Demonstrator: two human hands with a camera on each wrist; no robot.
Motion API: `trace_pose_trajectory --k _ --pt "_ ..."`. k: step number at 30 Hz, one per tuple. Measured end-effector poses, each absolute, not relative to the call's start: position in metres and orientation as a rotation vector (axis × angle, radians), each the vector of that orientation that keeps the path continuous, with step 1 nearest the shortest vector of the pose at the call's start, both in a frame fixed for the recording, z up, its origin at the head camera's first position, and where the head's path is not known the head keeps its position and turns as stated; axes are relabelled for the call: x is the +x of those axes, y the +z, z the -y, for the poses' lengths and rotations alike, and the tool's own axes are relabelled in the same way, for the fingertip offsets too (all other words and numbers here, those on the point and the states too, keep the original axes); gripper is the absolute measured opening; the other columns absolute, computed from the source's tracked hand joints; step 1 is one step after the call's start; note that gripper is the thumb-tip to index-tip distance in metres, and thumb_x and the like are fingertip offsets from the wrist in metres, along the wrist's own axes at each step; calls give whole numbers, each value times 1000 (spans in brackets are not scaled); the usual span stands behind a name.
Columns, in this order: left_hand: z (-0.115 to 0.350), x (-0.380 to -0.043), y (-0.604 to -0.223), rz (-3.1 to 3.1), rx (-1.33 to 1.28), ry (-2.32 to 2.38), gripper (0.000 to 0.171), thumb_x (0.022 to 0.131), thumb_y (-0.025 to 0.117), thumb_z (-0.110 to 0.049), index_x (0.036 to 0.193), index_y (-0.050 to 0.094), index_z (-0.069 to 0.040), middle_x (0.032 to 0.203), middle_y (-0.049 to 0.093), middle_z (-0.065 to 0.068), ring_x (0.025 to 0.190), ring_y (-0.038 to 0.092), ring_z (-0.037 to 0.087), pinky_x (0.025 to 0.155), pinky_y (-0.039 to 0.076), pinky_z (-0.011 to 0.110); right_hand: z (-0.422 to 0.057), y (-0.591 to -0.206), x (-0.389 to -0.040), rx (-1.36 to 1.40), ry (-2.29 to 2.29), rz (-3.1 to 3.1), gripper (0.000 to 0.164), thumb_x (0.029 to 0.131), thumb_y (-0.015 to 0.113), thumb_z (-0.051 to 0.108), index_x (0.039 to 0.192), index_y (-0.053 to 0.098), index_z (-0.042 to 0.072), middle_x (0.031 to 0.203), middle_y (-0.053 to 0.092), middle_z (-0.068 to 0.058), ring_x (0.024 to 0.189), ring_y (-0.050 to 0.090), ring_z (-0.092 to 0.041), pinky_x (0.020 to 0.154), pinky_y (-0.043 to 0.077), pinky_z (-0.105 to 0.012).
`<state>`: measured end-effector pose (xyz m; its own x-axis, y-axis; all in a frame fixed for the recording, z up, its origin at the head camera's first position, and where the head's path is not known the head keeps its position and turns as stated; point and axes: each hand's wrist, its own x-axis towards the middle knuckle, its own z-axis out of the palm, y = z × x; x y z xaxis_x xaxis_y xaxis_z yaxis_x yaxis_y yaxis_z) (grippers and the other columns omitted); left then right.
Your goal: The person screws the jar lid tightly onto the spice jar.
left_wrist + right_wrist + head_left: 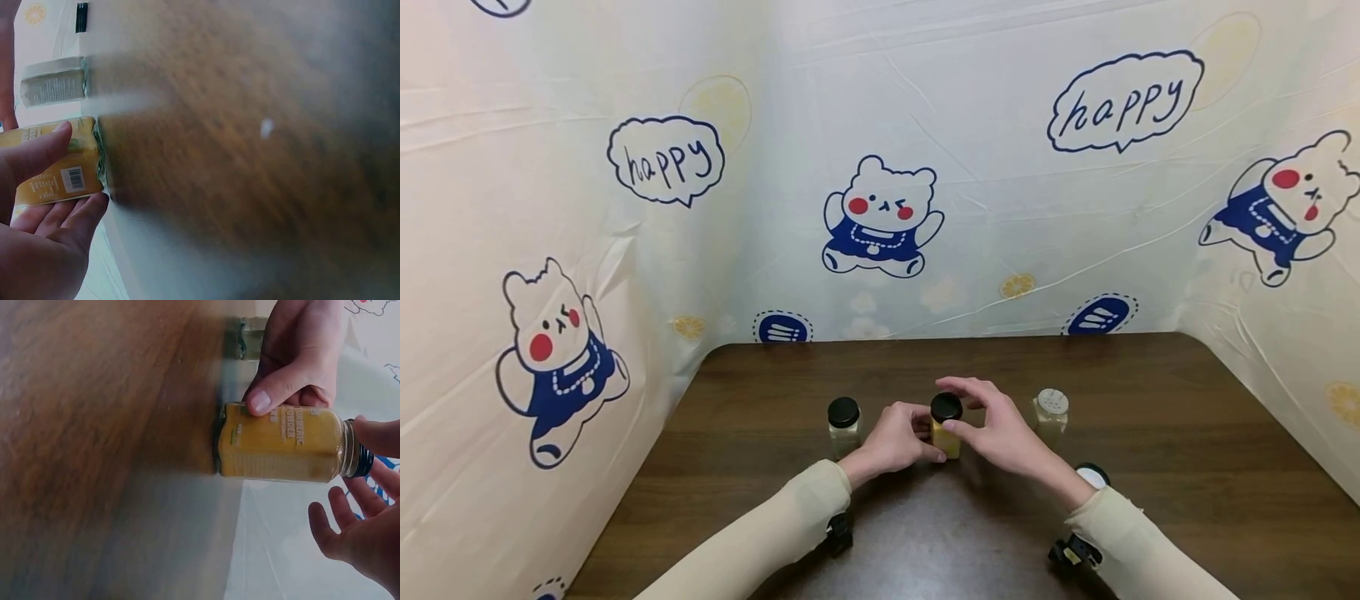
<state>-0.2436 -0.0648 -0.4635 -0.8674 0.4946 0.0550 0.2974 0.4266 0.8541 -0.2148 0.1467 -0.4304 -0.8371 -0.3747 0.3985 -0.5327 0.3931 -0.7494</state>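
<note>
A glass spice jar of yellow turmeric powder (281, 444) stands upright on the table. My left hand (897, 437) grips its body, thumb on one side and fingers on the other. At the top, my right hand (996, 425) pinches the black lid (946, 406) between thumb and index finger, its other fingers spread apart. The lid sits on the jar's neck. Beyond the left hand stands a pale-filled jar with a black lid (844, 414), its lower part hidden by that hand.
Right of my right hand is a jar with a white perforated shaker top (1052, 402). A loose black lid with a white inside (1093, 476) lies partly behind the right wrist. Patterned cloth (985, 208) hangs along the back and sides of the brown table (760, 383).
</note>
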Motion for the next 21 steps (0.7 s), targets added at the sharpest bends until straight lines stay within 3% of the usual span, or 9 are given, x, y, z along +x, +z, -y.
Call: trace_pose_trajectory --k 11,21 --pt "65 -243 -463 -2468 686 1429 45 79 93 -2 120 77 -7 109 78 3 103 75 16 92 60 32 -150 -433 -213 788 1556 2461 46 97 75 2 141 65 12 133 67 -6 124 54 -30 99 51 -61" --pt "65 -243 -463 -2457 671 1444 45 78 93 -1 120 77 -7 110 78 3 103 75 17 92 60 32 -147 -439 -211 706 1478 2421 43 92 83 8 134 71 14 125 70 0 119 58 -24 95 53 -58"
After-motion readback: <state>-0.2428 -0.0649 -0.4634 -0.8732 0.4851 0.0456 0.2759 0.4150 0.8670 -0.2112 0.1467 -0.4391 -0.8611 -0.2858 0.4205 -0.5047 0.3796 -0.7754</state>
